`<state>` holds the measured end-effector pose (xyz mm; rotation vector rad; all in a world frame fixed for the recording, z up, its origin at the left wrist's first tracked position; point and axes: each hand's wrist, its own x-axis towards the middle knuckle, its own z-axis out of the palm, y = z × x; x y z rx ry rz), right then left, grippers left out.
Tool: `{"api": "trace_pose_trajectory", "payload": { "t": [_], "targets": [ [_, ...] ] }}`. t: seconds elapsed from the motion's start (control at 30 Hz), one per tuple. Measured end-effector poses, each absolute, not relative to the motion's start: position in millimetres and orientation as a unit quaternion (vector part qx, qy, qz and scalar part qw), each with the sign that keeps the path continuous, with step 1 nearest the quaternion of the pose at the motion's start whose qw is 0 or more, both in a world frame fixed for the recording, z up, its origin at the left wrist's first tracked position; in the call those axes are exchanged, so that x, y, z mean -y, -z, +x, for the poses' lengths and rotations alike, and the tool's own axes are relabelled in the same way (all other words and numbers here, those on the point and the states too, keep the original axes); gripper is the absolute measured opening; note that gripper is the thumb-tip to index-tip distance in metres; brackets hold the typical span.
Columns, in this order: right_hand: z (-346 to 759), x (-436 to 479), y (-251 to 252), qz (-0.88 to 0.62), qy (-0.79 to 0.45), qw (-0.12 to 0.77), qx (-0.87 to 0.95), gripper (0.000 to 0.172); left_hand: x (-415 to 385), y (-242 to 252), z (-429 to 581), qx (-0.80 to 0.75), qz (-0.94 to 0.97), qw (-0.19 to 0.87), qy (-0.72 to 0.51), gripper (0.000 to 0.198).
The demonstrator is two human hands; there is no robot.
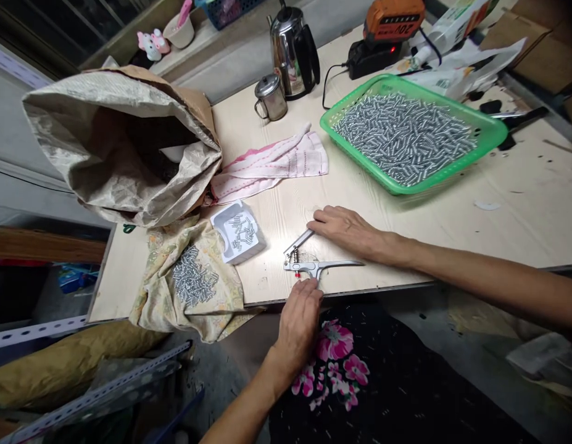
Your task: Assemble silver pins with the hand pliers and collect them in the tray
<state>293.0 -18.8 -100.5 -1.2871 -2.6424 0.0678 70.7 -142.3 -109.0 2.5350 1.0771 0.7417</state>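
Observation:
A small metal lever tool (308, 266) with a spring and a red tip lies near the table's front edge. My right hand (344, 229) is closed round the end of its raised lever. Just below the red tip, my left hand (300, 317) has its fingers pressed together; what they hold, if anything, is hidden. To the left stands a grey plastic box (234, 254) with some small metal pins in it. Beyond it, a heap of short silvery pins (193, 280) lies on a patterned yellow cloth (163, 265).
A green basket (492, 132) full of short metal pieces sits at the right. A large open paper sack (142, 203), a pink-white towel (286, 160), a metal mug (271, 102), a kettle (286, 61) and a charger with an orange battery (392, 21) stand behind.

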Motion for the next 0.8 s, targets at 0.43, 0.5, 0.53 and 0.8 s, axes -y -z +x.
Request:
{"api": "trace_pose_trajectory", "payload": {
  "t": [0.43, 0.5, 0.53, 0.8],
  "targets": [
    [306, 45, 92, -0.371, -0.121, 0.121, 0.913, 0.026, 120, 82, 56, -0.621, 0.614, 0.371, -0.315, 0.019],
    [305, 62, 99, -0.365, -0.104, 0.132, 0.916, 0.021, 110, 81, 50, -0.653, 0.535, 0.449, -0.292, 0.029],
    [303, 68, 102, -0.367, -0.089, 0.141, 0.915, 0.018, 106, 82, 49, -0.657, 0.507, 0.483, -0.279, 0.033],
    [293, 84, 94, -0.379, 0.032, 0.178, 0.907, 0.031, 102, 79, 47, -0.667, 0.479, 0.525, -0.224, 0.036]
  ]
}}
